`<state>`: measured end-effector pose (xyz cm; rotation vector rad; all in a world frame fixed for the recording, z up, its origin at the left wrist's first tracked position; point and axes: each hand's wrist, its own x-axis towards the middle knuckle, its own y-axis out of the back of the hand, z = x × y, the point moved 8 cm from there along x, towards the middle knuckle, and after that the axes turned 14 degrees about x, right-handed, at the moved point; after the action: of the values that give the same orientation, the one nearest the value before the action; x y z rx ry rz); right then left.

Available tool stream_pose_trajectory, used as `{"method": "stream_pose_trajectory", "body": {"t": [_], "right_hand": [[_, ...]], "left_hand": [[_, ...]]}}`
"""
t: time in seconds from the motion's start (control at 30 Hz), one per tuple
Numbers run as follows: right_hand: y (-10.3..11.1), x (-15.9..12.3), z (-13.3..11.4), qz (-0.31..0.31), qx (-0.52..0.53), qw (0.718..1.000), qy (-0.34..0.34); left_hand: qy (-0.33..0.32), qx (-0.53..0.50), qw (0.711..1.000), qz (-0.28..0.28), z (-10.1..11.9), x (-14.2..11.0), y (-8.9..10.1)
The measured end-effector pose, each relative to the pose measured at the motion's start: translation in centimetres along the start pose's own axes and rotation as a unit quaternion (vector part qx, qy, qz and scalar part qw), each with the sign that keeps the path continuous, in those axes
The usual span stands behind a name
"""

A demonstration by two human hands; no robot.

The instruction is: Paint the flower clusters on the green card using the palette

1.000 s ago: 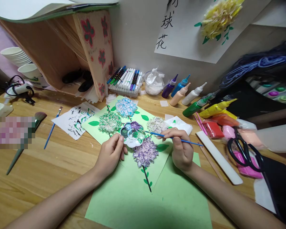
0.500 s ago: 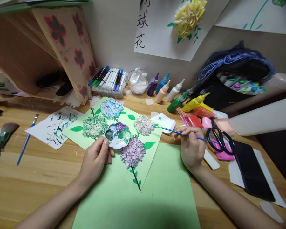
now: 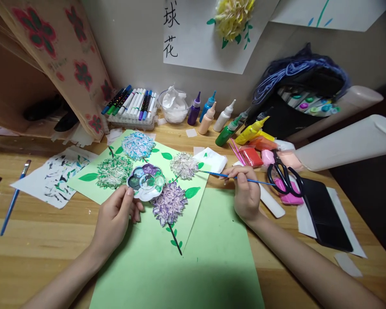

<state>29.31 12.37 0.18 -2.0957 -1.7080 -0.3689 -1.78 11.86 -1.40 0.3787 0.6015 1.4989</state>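
Between the fingers of my left hand (image 3: 116,214) is the edge of a small flower-shaped paint palette (image 3: 147,182), with purple, green and dark paint in its wells. My right hand (image 3: 247,189) is closed around a thin blue paintbrush (image 3: 223,175), its tip at the right edge of a pale greyish flower (image 3: 184,165), beside a green leaf. Below both hands lies a light green paper (image 3: 197,214) bearing textured flowers: one blue (image 3: 138,145), one green (image 3: 114,171) and one purple (image 3: 169,204). The palette hangs over the middle of them and hides part of the paper.
Another green sheet (image 3: 180,283) lies under the picture. Paint bottles (image 3: 225,120) stand behind, near a box of markers (image 3: 131,107) and a bowl of tissue (image 3: 174,107). Scissors (image 3: 283,178), clay packets and a black phone (image 3: 324,214) are at right; another brush (image 3: 15,197) lies at left.
The camera view has shifted, so everything sits further left in the picture. Both hands keep their hold on palette and brush; the brush tip stays by the greyish flower and leaf.
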Motion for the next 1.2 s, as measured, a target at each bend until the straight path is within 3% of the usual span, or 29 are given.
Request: {"method": "stream_pose_trajectory", "body": {"t": [0.23, 0.37, 0.67, 1.2], "right_hand": [[-0.2, 0.1, 0.2, -0.015, -0.027, 0.999, -0.009], [0.3, 0.1, -0.2, 0.016, 0.007, 1.000, 0.016], [0.6, -0.1, -0.7, 0.021, 0.002, 0.999, 0.038], [-0.6, 0.0, -0.4, -0.043, -0.090, 0.995, 0.006]], "left_hand": [[-0.003, -0.002, 1.000, -0.004, 0.0, 0.0, 0.0], [-0.006, 0.002, 1.000, -0.004, 0.0, 0.0, -0.1], [-0.008, 0.003, 1.000, -0.006, 0.0, 0.0, -0.1], [0.002, 0.014, 1.000, -0.009, -0.5, 0.1, 0.0]]}}
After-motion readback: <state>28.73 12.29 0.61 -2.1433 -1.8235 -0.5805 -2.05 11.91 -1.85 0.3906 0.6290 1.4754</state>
